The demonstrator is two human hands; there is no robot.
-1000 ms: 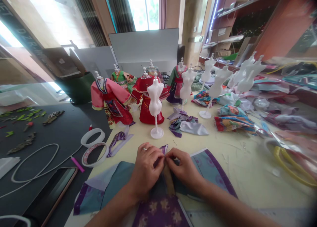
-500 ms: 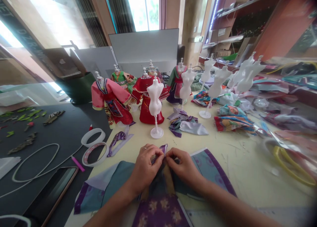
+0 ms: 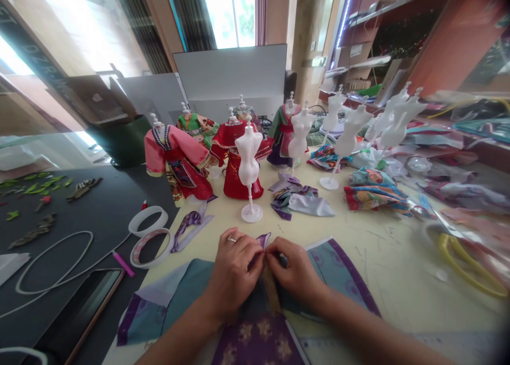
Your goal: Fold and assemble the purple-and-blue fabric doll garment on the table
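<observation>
Head view: narrow purple satin strip (image 3: 263,241) gripped by closed left hand (image 3: 233,272) and closed right hand (image 3: 295,269), knuckles nearly touching; teal purple-edged fabric garment (image 3: 187,285) spread beneath hands on cream tabletop (image 3: 382,269).

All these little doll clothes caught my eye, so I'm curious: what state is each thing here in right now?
Left hand: pinching the purple trim, ring on a finger.
Right hand: pinching the same trim.
Teal garment: spread flat under the hands.
Front mannequin: bare, upright on its stand.
Red dress: on a mannequin, upright.
Pink robe: dressed on a mannequin.
Tape roll: lying flat.
</observation>
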